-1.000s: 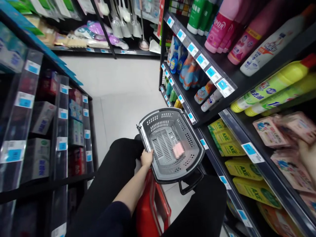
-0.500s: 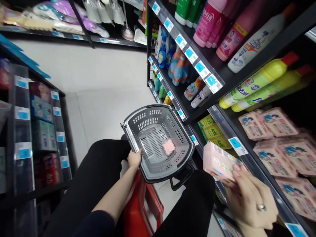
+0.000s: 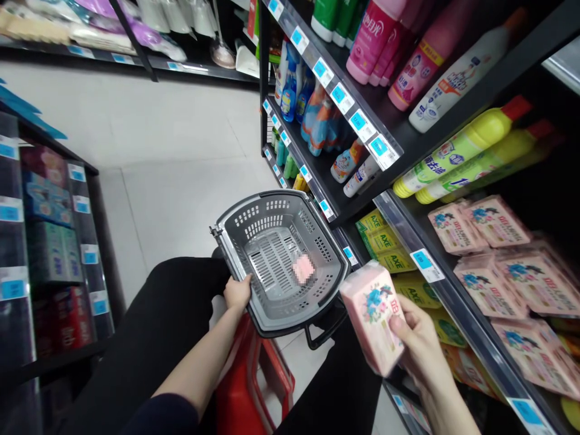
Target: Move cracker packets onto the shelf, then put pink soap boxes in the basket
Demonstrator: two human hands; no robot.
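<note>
My left hand [image 3: 238, 293] is closed round the near-left rim of a grey shopping basket [image 3: 290, 311], which tilts over my knees. Inside lies a small pink item [image 3: 303, 269], blurred into blocks. To the right of the basket, my right hand [image 3: 414, 338] grips a pink soap pack [image 3: 374, 317] by its right side, thumb on the printed face. Blue flowers and red characters show on its wrapper. Similar pink packs [image 3: 492, 284] lie stacked on the shelf to the right.
Yellow-green AXE packs [image 3: 385, 241] sit on the lower shelf behind my right hand. Cleaner bottles [image 3: 457, 154] line the right-hand rack. A lower rack of boxes [image 3: 49, 241] stands at left. Red plastic [image 3: 240, 380] shows below the basket, between my black-clad legs.
My right hand has moved left towards the basket and turned the soap pack, so its flowered face now shows. The left hand still grips the rim. The whole view has shifted slightly.
</note>
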